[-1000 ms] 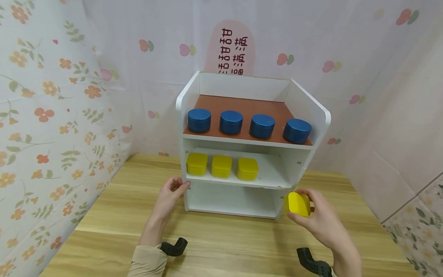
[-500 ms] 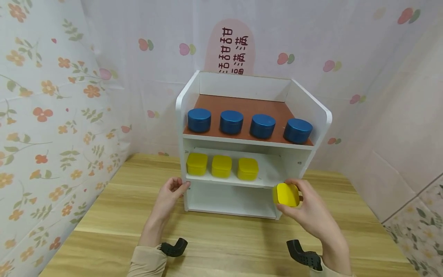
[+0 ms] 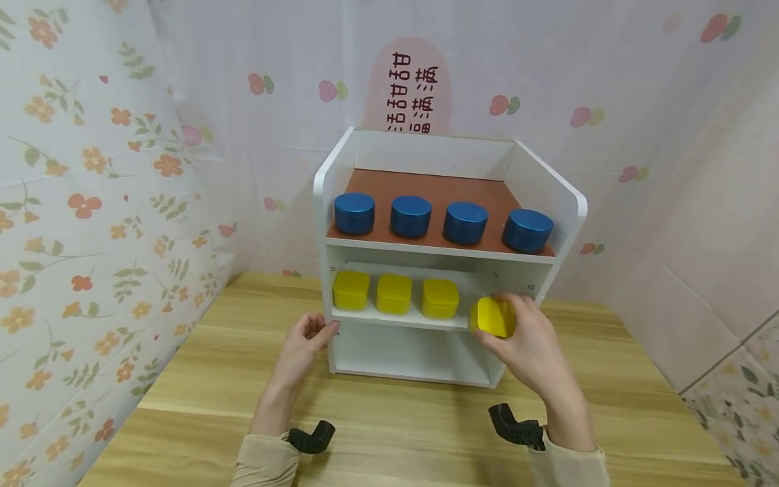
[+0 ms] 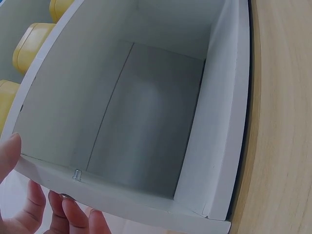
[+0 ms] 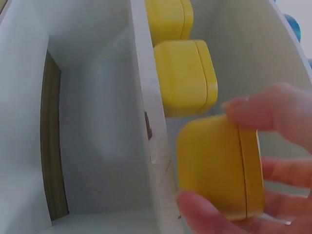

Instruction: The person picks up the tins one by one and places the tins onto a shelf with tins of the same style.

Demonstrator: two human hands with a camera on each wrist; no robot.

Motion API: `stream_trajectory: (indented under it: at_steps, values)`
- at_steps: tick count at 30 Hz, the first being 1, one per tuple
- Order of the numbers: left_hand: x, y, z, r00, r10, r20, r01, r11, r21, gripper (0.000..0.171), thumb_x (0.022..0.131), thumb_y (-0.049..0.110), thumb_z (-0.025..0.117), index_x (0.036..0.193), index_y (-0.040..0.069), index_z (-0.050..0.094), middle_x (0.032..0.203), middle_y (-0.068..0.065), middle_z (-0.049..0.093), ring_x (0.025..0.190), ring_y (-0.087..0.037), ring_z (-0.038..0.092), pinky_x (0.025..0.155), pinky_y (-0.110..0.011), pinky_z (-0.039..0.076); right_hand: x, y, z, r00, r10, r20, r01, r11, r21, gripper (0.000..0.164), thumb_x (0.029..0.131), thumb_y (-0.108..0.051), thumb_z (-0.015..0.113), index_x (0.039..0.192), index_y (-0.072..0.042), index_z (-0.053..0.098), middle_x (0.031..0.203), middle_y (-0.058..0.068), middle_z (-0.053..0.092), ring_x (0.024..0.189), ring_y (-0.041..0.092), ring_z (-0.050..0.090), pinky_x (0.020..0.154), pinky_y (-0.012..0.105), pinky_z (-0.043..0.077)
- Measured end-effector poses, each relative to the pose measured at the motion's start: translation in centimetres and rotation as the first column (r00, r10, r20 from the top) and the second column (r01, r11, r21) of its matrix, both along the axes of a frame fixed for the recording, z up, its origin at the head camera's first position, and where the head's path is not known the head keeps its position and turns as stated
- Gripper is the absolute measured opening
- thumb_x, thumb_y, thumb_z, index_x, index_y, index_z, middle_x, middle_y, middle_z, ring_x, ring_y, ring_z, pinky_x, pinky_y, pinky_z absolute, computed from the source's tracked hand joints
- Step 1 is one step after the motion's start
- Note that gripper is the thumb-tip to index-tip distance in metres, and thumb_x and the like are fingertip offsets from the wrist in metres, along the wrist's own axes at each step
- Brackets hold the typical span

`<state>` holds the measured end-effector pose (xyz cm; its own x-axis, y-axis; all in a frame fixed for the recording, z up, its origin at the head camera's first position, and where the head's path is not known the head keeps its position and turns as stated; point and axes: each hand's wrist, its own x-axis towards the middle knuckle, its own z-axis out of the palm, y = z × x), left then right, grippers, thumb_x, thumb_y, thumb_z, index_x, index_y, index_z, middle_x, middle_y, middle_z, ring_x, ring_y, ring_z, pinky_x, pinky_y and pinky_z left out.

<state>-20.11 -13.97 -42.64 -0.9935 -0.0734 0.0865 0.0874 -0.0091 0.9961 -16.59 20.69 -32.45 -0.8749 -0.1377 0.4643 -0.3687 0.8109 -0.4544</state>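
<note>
My right hand (image 3: 534, 341) grips a yellow square box (image 3: 496, 318), tilted, at the right end of the middle shelf's front edge. In the right wrist view, thumb and fingers hold this yellow box (image 5: 214, 168) by its sides, close beside another yellow box (image 5: 183, 78). Three more yellow boxes (image 3: 393, 293) stand in a row along the white middle shelf. My left hand (image 3: 302, 343) holds the left side panel of the white shelf unit (image 3: 328, 270). The left wrist view shows its thumb (image 4: 9, 152) at the panel's front edge and the fingers outside.
Several round blue tins (image 3: 465, 223) line the front of the brown top board (image 3: 426, 186). Below the middle shelf is an open bottom compartment (image 3: 414, 352). The unit stands on a wooden table (image 3: 389, 433) before a printed curtain (image 3: 268, 135).
My right hand has carried the yellow box left and up, from beside the unit to the middle shelf's right end. The left hand stays at the side panel.
</note>
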Motion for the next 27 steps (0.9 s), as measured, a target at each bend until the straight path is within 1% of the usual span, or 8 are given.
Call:
stream_trajectory:
  at_steps: [4, 11, 15, 18, 23, 27]
  values:
    - [0.0, 0.0, 0.1, 1.0, 0.002, -0.006, -0.002, 1.0, 0.003, 0.027, 0.093, 0.017, 0.068, 0.101, 0.002, 0.048, 0.093, -0.007, 0.05, 0.087, -0.02, 0.048, 0.074, -0.025, 0.043, -0.6, -0.5, 0.5, 0.999, -0.032, 0.023, 0.032, 0.999, 0.007, 0.055, 0.079, -0.016, 0.079, 0.124, 0.003, 0.055, 0.116, 0.02, 0.054, 0.09, 0.034, 0.052, 0.075, 0.046, 0.048]
    - [0.0, -0.1, -0.1, 1.0, 0.001, -0.002, -0.001, 1.0, 0.002, 0.025, 0.094, 0.016, 0.068, 0.1, 0.002, 0.049, 0.091, -0.007, 0.049, 0.086, -0.019, 0.048, 0.075, -0.028, 0.044, -1.9, -1.2, 0.6, 0.998, -0.041, 0.044, 0.041, 0.999, 0.015, 0.055, 0.079, -0.013, 0.077, 0.123, 0.009, 0.053, 0.114, 0.024, 0.052, 0.094, 0.037, 0.05, 0.08, 0.05, 0.048]
    - [0.0, -0.2, -0.3, 1.0, 0.004, -0.004, -0.004, 1.0, -0.002, 0.026, 0.093, 0.017, 0.068, 0.1, 0.002, 0.049, 0.091, -0.006, 0.049, 0.086, -0.019, 0.048, 0.075, -0.027, 0.043, -2.5, -1.4, 0.7, 0.997, -0.044, 0.057, 0.043, 0.999, 0.022, 0.055, 0.08, -0.013, 0.075, 0.125, 0.01, 0.053, 0.116, 0.027, 0.053, 0.097, 0.039, 0.05, 0.084, 0.053, 0.047]
    - [0.0, -0.2, -0.2, 1.0, 0.004, -0.006, -0.004, 1.0, -0.002, 0.026, 0.093, 0.017, 0.068, 0.1, 0.002, 0.049, 0.091, -0.007, 0.049, 0.086, -0.019, 0.048, 0.074, -0.026, 0.043, -2.9, -1.3, 0.9, 0.996, -0.047, 0.075, 0.045, 0.999, 0.031, 0.054, 0.082, -0.014, 0.073, 0.126, 0.009, 0.053, 0.118, 0.027, 0.053, 0.099, 0.039, 0.05, 0.084, 0.052, 0.047]
    - [0.0, -0.1, -0.3, 1.0, 0.006, -0.001, -0.006, 1.0, -0.004, 0.026, 0.093, 0.018, 0.069, 0.1, 0.002, 0.049, 0.091, -0.007, 0.05, 0.086, -0.019, 0.048, 0.075, -0.027, 0.043, -3.3, -1.2, 1.1, 0.989, -0.054, 0.14, 0.05, 0.998, 0.031, 0.054, 0.083, -0.017, 0.07, 0.129, 0.006, 0.052, 0.119, 0.025, 0.05, 0.098, 0.038, 0.052, 0.08, 0.048, 0.049]
    - [-0.1, -0.1, -0.2, 1.0, 0.005, 0.001, -0.005, 1.0, -0.009, 0.028, 0.093, 0.019, 0.069, 0.101, 0.002, 0.048, 0.091, -0.006, 0.049, 0.086, -0.019, 0.048, 0.074, -0.025, 0.043, -3.5, -1.1, 1.2, 0.983, -0.057, 0.172, 0.051, 0.998, 0.039, 0.054, 0.084, -0.019, 0.069, 0.129, 0.005, 0.053, 0.119, 0.024, 0.05, 0.099, 0.038, 0.051, 0.082, 0.049, 0.046]
